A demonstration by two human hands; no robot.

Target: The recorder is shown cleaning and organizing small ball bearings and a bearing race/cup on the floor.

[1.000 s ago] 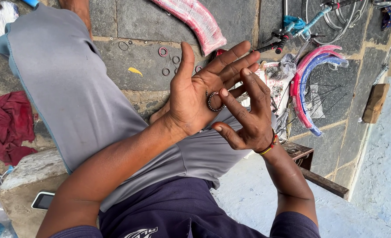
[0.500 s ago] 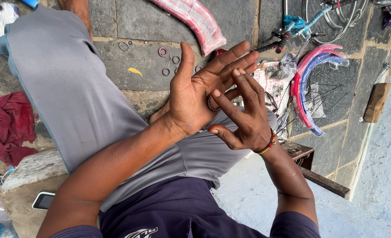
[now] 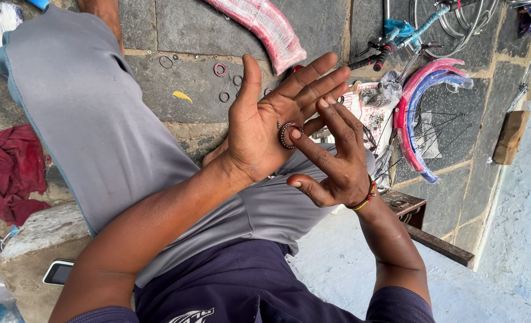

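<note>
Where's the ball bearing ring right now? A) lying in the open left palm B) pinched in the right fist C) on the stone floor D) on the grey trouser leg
A: the ball bearing ring lies flat in the open left hand, with the right hand index fingertip touching its edge.

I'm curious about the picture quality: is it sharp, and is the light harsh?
Head view: soft, even daylight, no hard shadows; left hand, ring bearing and right hand are sharp; the pale floor at right looks bright; edges bend slightly from the wide lens.

bearing ring (image 3: 287, 134) – dull greasy metal | fenders (image 3: 410, 122) – glossy plastic wrap | paving (image 3: 176, 30) – rough stone
</note>
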